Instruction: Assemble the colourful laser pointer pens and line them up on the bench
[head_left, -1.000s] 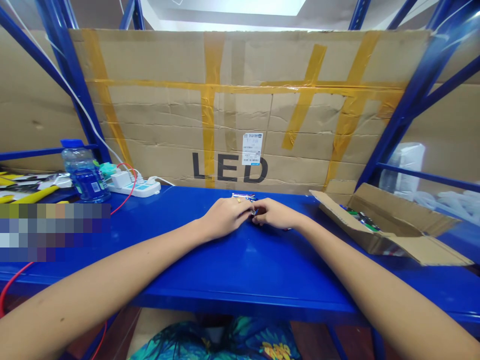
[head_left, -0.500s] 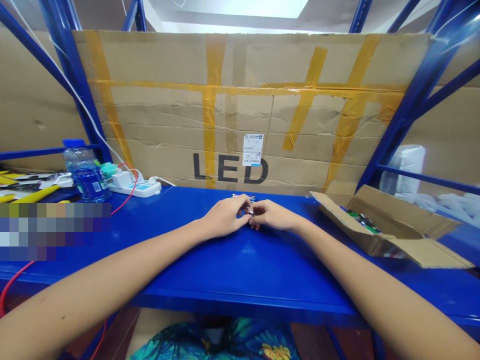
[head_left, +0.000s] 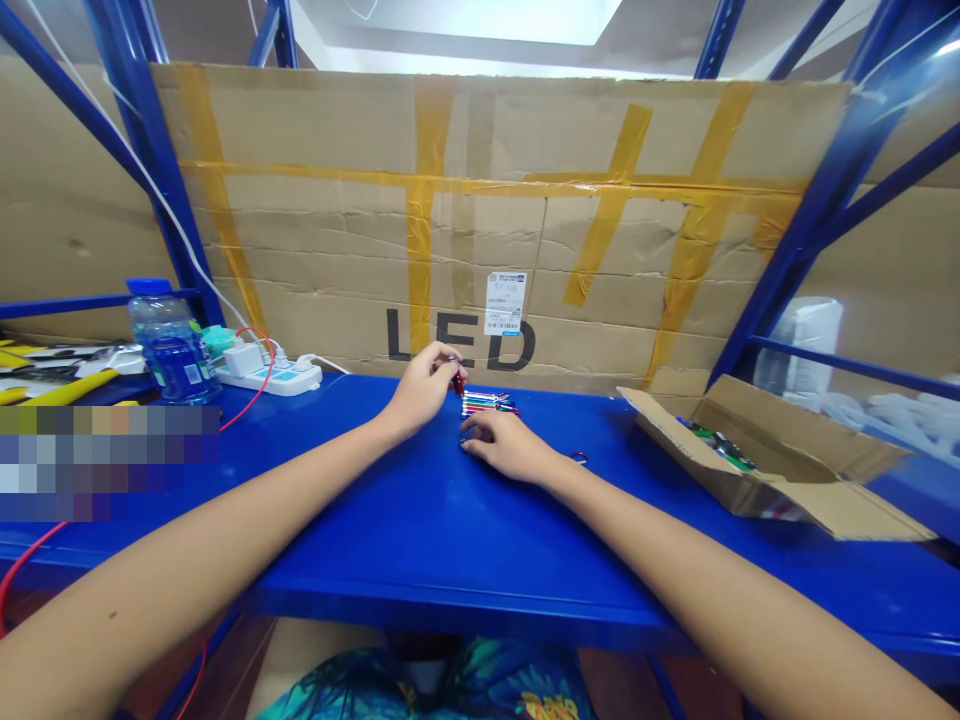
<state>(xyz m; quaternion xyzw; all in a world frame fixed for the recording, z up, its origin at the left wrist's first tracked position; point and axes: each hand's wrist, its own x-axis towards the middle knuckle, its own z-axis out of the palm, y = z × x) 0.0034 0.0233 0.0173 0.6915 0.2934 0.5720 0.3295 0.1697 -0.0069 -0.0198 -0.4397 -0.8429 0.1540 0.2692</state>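
My left hand [head_left: 427, 388] is raised over the blue table, thumb and fingers pinching a small shiny red piece [head_left: 460, 382]; its full shape is hidden. Just right of it lies a row of slim, shiny, pen-like sticks [head_left: 487, 401] in several colours, side by side. My right hand [head_left: 504, 445] rests low on the table at the near side of that row. Its fingers curl toward the thumb, and a dark bit shows at the fingertips, too small to name. A small red loop-shaped item [head_left: 579, 457] lies beyond my right wrist.
An open cardboard box [head_left: 750, 470] with green and black items stands on the right. On the left are a blue-capped bottle [head_left: 176, 350], a white power strip [head_left: 281, 377] and a red cable [head_left: 251, 400]. A large cardboard sheet [head_left: 337, 250] backs the blue table [head_left: 420, 540].
My hands were together at the row and have separated. The left has moved left and up with the red piece; the right has shifted slightly left and down, uncovering the pen-like sticks.
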